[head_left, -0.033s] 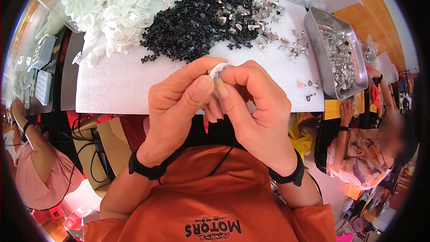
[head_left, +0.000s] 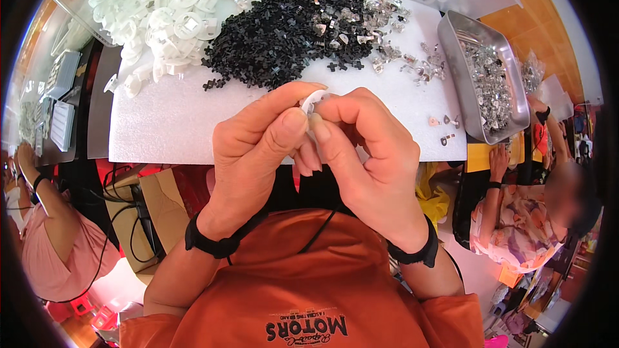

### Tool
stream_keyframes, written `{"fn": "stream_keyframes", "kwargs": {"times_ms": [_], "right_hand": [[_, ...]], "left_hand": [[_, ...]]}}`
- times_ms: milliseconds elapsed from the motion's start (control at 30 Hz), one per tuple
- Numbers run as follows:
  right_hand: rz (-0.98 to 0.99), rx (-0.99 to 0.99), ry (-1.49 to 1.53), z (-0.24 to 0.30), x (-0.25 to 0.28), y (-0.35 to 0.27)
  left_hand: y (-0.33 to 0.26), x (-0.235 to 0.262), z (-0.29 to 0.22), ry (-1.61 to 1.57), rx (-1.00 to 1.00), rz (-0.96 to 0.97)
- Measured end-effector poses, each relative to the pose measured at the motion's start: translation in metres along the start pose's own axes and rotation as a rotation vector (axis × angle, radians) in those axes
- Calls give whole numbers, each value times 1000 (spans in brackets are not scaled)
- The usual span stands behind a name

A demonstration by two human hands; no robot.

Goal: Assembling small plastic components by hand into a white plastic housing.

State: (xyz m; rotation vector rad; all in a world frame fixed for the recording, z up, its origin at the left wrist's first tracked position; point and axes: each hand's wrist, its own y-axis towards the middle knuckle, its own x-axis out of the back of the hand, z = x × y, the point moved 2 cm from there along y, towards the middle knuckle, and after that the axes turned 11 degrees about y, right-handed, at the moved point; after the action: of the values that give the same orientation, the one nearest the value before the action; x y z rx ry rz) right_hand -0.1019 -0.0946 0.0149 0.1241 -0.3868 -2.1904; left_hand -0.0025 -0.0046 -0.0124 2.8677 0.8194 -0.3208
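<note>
Just in front of the near edge of the heaps, my left hand (head_left: 248, 138) pinches a small round white plastic piece (head_left: 314, 99) between thumb and forefinger, holding it on edge. My right hand (head_left: 371, 154) meets it from the other side. Its thumb and forefinger are pressed together at the inner face of the piece, and whatever lies between those fingertips is hidden. Beyond my hands spreads a heap of small black cross-shaped parts (head_left: 277, 38). Similar white round pieces (head_left: 174, 19) are piled at the far left.
Small metal clips (head_left: 387, 22) lie mixed at the black heap's right side, with several stray ones (head_left: 445, 130) nearer. A metal tray (head_left: 458, 90) of clips stands at the right of the white foam sheet (head_left: 161, 132). Co-workers sit on both sides; an opened cardboard box (head_left: 164, 200) is below left.
</note>
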Motion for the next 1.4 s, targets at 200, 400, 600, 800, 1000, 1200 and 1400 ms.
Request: {"fn": "stream_keyframes", "kwargs": {"times_ms": [200,400,600,800,1000,1200,1400], "right_hand": [[11,-88,112,-4,-1,0],[2,-125,86,-7,-2,0],[4,-167,153,-4,-4,1],[32,-175,141,3,4,-1],[25,-254,77,10,16,-1],[42,-122,69,6,7,2],[51,-157,66,6,-3,11]], "left_hand": [[-1,1,1,-4,-16,-16],[-3,-2,5,98,-62,-69],[-5,0,4,146,-38,-101],[0,7,2,-25,47,3],[0,6,-3,-84,91,13],[1,5,-1,-79,85,-7],[-1,5,2,-82,16,-8]]}}
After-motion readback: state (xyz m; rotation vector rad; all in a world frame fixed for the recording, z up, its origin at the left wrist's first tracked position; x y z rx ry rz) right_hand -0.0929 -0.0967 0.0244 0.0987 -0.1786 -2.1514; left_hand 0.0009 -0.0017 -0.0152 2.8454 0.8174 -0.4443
